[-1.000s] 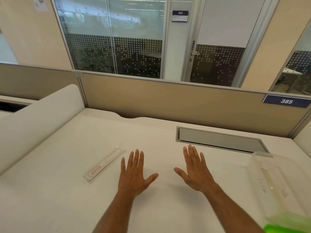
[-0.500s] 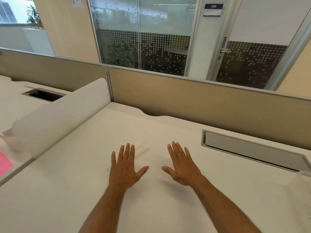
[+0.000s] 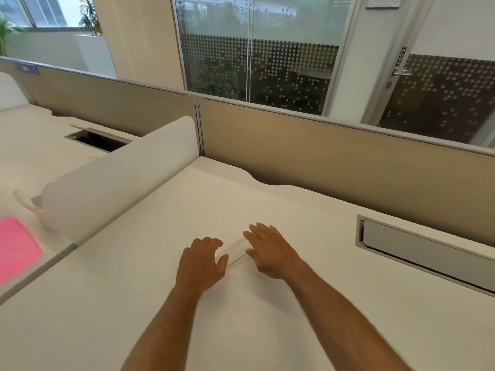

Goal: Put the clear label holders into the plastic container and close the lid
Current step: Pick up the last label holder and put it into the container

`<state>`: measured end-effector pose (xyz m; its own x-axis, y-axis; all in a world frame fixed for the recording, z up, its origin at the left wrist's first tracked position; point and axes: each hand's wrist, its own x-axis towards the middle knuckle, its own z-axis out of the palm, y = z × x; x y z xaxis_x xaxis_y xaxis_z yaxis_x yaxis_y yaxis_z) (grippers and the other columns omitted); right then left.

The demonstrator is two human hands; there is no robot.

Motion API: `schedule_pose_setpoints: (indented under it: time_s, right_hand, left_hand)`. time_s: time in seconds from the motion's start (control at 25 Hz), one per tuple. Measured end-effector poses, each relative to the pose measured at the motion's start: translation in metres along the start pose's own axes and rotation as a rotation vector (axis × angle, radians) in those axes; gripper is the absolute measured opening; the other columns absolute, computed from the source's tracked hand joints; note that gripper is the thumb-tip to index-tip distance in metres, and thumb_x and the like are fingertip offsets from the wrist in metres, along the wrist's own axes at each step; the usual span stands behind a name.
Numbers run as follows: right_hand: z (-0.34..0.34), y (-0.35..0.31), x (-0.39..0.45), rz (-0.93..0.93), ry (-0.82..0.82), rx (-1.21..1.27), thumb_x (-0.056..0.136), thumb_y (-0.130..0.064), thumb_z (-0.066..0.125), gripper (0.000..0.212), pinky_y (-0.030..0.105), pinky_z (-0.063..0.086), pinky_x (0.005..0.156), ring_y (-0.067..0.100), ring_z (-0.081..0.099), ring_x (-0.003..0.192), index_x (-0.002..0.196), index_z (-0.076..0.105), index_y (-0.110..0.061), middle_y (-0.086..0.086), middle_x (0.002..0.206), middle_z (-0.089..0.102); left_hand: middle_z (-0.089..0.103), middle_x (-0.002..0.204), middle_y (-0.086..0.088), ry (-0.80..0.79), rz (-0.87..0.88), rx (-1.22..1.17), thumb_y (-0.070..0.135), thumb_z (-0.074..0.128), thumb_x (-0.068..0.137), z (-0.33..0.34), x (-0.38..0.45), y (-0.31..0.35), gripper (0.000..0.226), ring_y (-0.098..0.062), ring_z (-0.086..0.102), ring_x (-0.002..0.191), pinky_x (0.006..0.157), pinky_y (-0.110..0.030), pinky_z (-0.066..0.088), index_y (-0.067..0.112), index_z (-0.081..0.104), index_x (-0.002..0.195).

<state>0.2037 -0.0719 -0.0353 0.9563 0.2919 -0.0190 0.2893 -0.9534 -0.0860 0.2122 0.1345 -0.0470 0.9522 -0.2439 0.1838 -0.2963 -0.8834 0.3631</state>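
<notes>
Both hands are low over a white desk point(image 3: 267, 330) with a smooth, matt top. Between them lies a label holder point(image 3: 233, 253), a long flat strip of clear plastic, hard to see against the white surface; it runs slanted, from near the left thumb up toward the right fingers.

The left hand point(image 3: 201, 263) is palm down, its fingers bent downward at the near end of the holder, and the thumb touches or almost touches the strip's edge. I cannot tell if it really pinches the strip. The right hand point(image 3: 270, 250) is also palm down, fingers nearly straight and a little spread, just beside the far end of the strip, with the thumb close to its edge. The two hands are apart, with only the holder between them. Both forearms are bare.

To the right, a grey metal cable flap point(image 3: 428, 253) is set into the desk, long and rectangular. A beige fabric partition point(image 3: 334, 159) stands behind the desk. A white rounded divider point(image 3: 120, 167) is at the left side. Beyond it, on the next desk, I see a flat pink thing point(image 3: 16, 247) and something of clear plastic point(image 3: 26, 199), both blurred.
</notes>
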Motion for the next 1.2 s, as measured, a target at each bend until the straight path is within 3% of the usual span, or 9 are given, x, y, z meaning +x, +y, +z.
schedule_pose_setpoints:
  time_s: [0.16,0.24,0.32,0.4,0.64,0.8,0.92,1.04,1.2]
  right_hand:
    - [0.003,-0.002,0.018,-0.059,-0.028,0.008,0.104,-0.031,0.035,0.044,0.043,0.009,0.123,0.025,0.022,0.147,0.146,0.037,-0.017,0.006,0.155,0.036]
    - [0.004,-0.002,0.020,-0.045,-0.011,0.057,0.103,-0.025,0.040,0.032,0.043,0.020,0.118,0.027,0.041,0.132,0.131,0.050,-0.014,0.008,0.136,0.054]
    - [0.003,-0.001,0.016,-0.019,0.019,0.104,0.100,-0.020,0.042,0.020,0.039,0.039,0.098,0.028,0.052,0.105,0.115,0.054,-0.013,0.009,0.113,0.063]
    - [0.002,0.000,0.009,0.008,0.020,0.136,0.099,-0.018,0.043,0.013,0.038,0.042,0.079,0.028,0.051,0.096,0.108,0.052,-0.014,0.008,0.105,0.062]
    - [-0.005,0.009,-0.024,0.054,0.027,0.202,0.098,-0.024,0.044,0.022,0.037,0.041,0.087,0.025,0.048,0.105,0.120,0.050,-0.020,0.001,0.114,0.059]
    - [-0.015,0.023,-0.061,0.050,0.015,0.238,0.083,-0.047,0.059,0.055,0.031,0.038,0.094,0.016,0.043,0.110,0.132,0.042,-0.028,-0.007,0.120,0.052]
    - [-0.019,0.033,-0.088,0.028,0.023,0.168,0.074,-0.046,0.069,0.073,0.029,0.038,0.098,0.013,0.041,0.115,0.137,0.037,-0.028,-0.009,0.130,0.045]
    - [-0.020,0.043,-0.115,0.056,0.086,0.208,0.075,-0.040,0.072,0.068,0.026,0.042,0.094,0.011,0.045,0.113,0.133,0.041,-0.028,-0.010,0.130,0.045]
    - [-0.026,0.054,-0.153,0.144,0.132,0.336,0.071,-0.043,0.074,0.057,0.022,0.046,0.085,0.003,0.051,0.100,0.121,0.051,-0.030,-0.016,0.118,0.050]
  left_hand:
    - [0.070,0.096,0.011,-0.010,-0.053,-0.072,0.036,0.061,0.089,0.004,0.004,-0.002,0.017,-0.015,0.062,0.095,0.080,-0.029,0.047,0.027,0.068,0.102]
    - [0.071,0.095,0.011,-0.038,-0.083,-0.066,0.033,0.056,0.090,0.007,0.005,-0.003,0.014,-0.017,0.064,0.091,0.077,-0.031,0.050,0.028,0.067,0.096]
    - [0.072,0.096,0.010,-0.059,-0.090,-0.070,0.032,0.054,0.092,0.009,0.005,-0.002,0.014,-0.018,0.064,0.090,0.077,-0.033,0.051,0.028,0.067,0.097]
    - [0.072,0.098,0.010,-0.070,-0.077,-0.077,0.031,0.054,0.093,0.011,0.004,0.000,0.014,-0.018,0.064,0.092,0.077,-0.032,0.050,0.029,0.067,0.098]
    - [0.073,0.102,0.013,-0.089,-0.020,-0.142,0.029,0.055,0.094,0.011,-0.001,0.019,0.018,-0.015,0.063,0.098,0.078,-0.030,0.047,0.030,0.071,0.103]
    - [0.074,0.091,0.013,-0.149,0.018,-0.217,0.028,0.058,0.092,0.005,-0.006,0.040,0.016,-0.012,0.064,0.089,0.075,-0.029,0.049,0.029,0.074,0.096]
    - [0.069,0.074,0.015,-0.220,0.017,-0.309,0.028,0.062,0.090,0.001,-0.011,0.056,0.014,-0.006,0.061,0.077,0.069,-0.026,0.045,0.028,0.076,0.090]
    - [0.067,0.066,0.014,-0.327,0.037,-0.453,0.023,0.066,0.089,-0.001,-0.014,0.072,0.012,0.003,0.056,0.057,0.061,-0.021,0.042,0.027,0.075,0.081]
    - [0.072,0.081,0.003,-0.398,0.049,-0.607,0.017,0.071,0.084,-0.002,-0.023,0.092,0.006,0.000,0.059,0.053,0.051,-0.016,0.046,0.021,0.075,0.081]
